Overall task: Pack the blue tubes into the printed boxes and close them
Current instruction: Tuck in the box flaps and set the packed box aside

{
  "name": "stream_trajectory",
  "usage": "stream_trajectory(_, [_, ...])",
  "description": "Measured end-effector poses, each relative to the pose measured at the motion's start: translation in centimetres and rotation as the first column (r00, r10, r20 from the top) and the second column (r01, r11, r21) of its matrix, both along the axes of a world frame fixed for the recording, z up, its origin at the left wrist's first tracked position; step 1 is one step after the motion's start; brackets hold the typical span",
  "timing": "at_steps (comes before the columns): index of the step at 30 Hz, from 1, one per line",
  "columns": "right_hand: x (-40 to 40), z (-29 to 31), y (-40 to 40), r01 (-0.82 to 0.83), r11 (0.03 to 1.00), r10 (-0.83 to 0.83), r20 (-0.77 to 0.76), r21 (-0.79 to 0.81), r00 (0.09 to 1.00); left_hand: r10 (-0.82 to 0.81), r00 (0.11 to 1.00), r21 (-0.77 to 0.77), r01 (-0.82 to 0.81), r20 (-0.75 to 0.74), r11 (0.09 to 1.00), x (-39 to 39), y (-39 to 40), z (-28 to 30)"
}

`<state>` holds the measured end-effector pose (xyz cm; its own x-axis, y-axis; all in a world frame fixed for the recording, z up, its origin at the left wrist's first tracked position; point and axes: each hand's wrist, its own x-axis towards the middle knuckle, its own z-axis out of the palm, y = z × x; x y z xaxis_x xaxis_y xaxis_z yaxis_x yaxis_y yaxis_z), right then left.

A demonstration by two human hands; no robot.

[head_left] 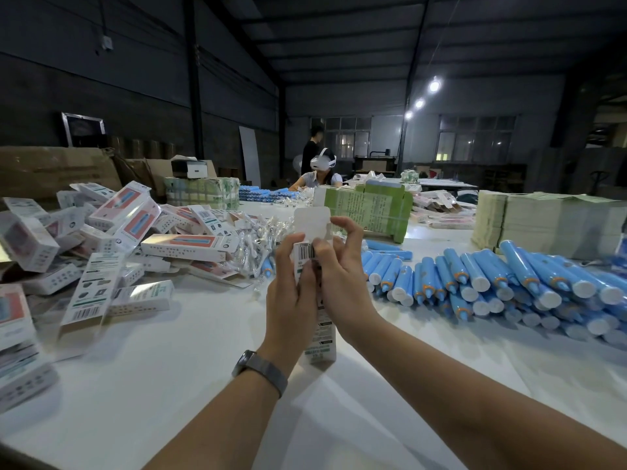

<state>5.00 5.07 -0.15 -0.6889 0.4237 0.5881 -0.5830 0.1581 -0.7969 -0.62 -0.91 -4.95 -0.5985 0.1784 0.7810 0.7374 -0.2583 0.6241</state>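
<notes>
I hold one printed box (320, 337) upright above the white table (176, 368). Its top flap (311, 222) stands open and points up. My left hand (290, 293) grips the box's left side, thumb near the barcode. My right hand (342, 283) holds the right side near the top, with its fingers raised beside the flap. Whether a tube is inside is hidden. A large heap of blue tubes (492, 283) with white caps lies to the right. A pile of closed printed boxes (101, 245) lies to the left.
Small clear plastic packets (258, 239) lie behind my hands. Green bundles of flat cartons (369, 208) stand at the back, pale stacks (529, 222) at the right. A seated person with a white headset (322, 171) works at the far end; another person stands behind.
</notes>
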Motion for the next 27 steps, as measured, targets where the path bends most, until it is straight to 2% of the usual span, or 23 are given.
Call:
stream_trajectory(8, [0.2, -0.6, 0.3, 0.091, 0.986, -0.091, -0.007, 0.137, 0.996, 0.013, 1.0, -0.008, -0.013, 0.003, 1.0, 0.1, 0.0, 0.0])
stream_trajectory(13, [0.3, -0.3, 0.9, 0.081, 0.985, -0.087, 0.032, 0.154, 0.996, -0.009, 1.0, -0.001, 0.009, 0.021, 1.0, 0.1, 0.1, 0.1])
stream_trajectory(16, [0.4, 0.5, 1.5, 0.174, 0.959, -0.172, -0.029, 0.223, 0.985, -0.04, 0.998, -0.005, 0.04, 0.04, 0.999, 0.1, -0.1, 0.2])
stream_trajectory(21, [0.8, 1.3, 1.8, 0.147, 0.97, -0.131, -0.092, 0.191, 0.987, -0.057, 0.997, -0.01, 0.058, 0.06, 0.998, 0.1, -0.2, 0.3])
stream_trajectory(27, [0.9, 1.1, 1.7, 0.166, 0.955, -0.147, -0.095, 0.246, 0.985, -0.087, 0.991, 0.022, 0.086, 0.097, 0.996, 0.7, -0.2, 0.6])
